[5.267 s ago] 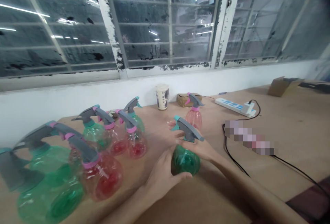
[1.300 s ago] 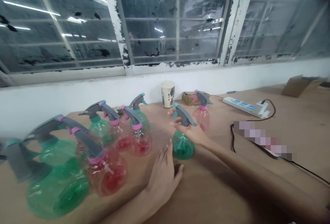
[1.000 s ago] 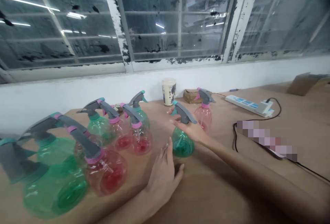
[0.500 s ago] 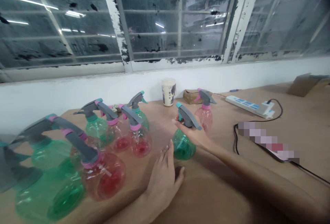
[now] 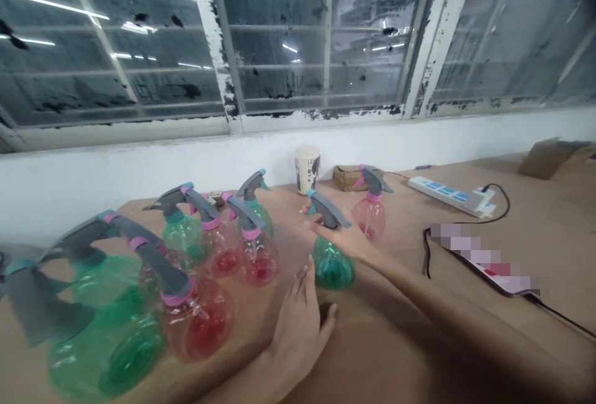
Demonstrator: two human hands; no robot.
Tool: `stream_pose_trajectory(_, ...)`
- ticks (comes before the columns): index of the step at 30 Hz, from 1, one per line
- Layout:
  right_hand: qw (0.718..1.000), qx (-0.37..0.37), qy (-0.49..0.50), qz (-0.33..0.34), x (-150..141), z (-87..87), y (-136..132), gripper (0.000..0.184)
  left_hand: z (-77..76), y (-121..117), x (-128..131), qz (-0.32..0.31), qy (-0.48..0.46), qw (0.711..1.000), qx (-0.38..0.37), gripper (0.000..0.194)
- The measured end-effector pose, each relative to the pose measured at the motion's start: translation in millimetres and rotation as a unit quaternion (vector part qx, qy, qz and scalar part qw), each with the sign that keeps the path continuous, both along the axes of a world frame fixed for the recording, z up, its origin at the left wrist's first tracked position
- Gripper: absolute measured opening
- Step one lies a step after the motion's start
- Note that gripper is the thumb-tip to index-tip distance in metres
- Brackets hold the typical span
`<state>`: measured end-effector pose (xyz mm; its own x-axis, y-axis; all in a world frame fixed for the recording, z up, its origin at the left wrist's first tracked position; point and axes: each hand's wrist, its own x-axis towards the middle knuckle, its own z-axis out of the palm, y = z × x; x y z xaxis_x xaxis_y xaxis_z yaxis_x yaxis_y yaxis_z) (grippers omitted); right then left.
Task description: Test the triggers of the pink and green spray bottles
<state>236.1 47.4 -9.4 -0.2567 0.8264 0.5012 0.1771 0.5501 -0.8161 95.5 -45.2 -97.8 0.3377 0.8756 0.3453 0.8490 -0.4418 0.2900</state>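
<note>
Steel-barred windows with flaking white frames (image 5: 214, 38) fill the top of the view, above a white wall (image 5: 116, 174). Below them runs a tan workbench (image 5: 559, 224).

Seven spray bottles with grey trigger heads, some green and some pink, crowd the left side of the bench, the largest green spray bottle (image 5: 105, 345) at the lower left. A cardboard box (image 5: 549, 159) sits at the far upper right. Nearer, a black cable (image 5: 426, 255) trails beside a pixelated, blurred object (image 5: 484, 258), and a white power strip (image 5: 447, 196) lies behind them. Toward the back centre are a small cardboard parcel (image 5: 347, 177) and a paper cup (image 5: 307, 169).

At centre, a green spray bottle (image 5: 331, 270) stands on the bench, with a pink spray bottle (image 5: 370, 221) just behind it to the right. The right hand (image 5: 339, 236) reaches in from the lower right and appears wrapped around the neck under the trigger head, though the grip is partly hidden. The left hand (image 5: 298, 336) stands open at bottom centre, its fingers (image 5: 302, 286) spread and just beside the green spray bottle, apart from it.
</note>
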Motion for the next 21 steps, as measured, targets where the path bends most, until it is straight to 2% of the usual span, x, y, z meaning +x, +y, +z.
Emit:
stream_pose_trajectory(3,1.0,0.02,-0.02,0.014,-10,3.5,3,0.026,-1.8,0,-1,0.017,-0.004,1.0,0.005,0.069)
stream_pose_trajectory(7,0.999,0.035,0.001,-0.009,-17,0.2,4,0.026,-4.4,1,-3,0.029,-0.011,0.999,0.022,0.069)
stream_pose_trajectory(14,0.998,-0.003,0.039,-0.05,-6,-7.1,1,0.026,-1.3,2,-3,0.017,-0.003,1.0,0.008,0.068)
stream_pose_trajectory(21,0.998,-0.004,0.039,-0.04,2,-13.0,0,0.024,-1.2,0,-2,0.01,0.024,1.0,0.007,0.069)
